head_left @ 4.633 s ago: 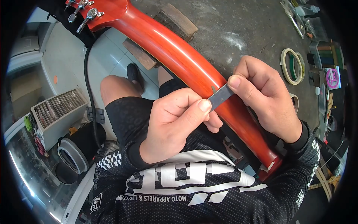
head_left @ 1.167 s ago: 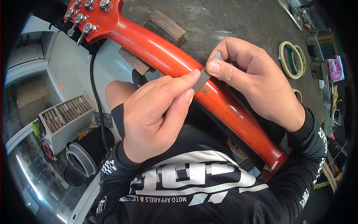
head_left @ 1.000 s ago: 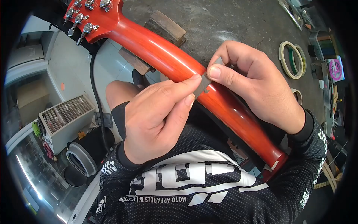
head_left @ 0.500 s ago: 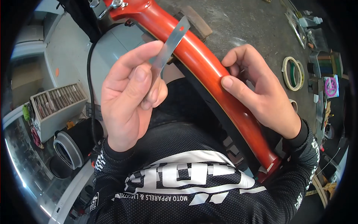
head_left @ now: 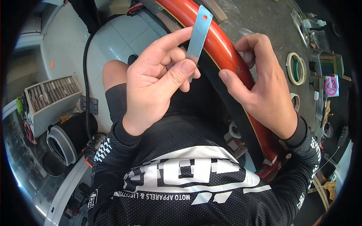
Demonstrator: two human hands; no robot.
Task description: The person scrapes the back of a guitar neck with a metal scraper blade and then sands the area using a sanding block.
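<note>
The left hand (head_left: 151, 84) is pinching a snap-off knife blade (head_left: 198, 39) between thumb and fingers, holding it up on the near side of the guitar neck (head_left: 222, 41), its holed end overlapping the neck in view. The right hand (head_left: 266, 83) is holding no tool; its thumb and fingers are spreading apart across the neck, though I cannot tell whether they are touching it.

The blade is looking very light, thin and stiff, with slight spring, likely slippery and apt to snap if bent hard. Its flat faces and holed end are offering the safest grip. One long edge is presumably sharp; which one is not showing. The neck is looking heavier, rigid and glossy, its finish likely scratching easily; its rounded back, bearing a small dark mark (head_left: 239, 69), is inviting a cradling hold.

Beyond the neck's far side, room is stretching over the workbench (head_left: 260, 19) towards the tape rolls (head_left: 289, 67), while a wood block (head_left: 215, 10) is crowding that side higher up.
</note>
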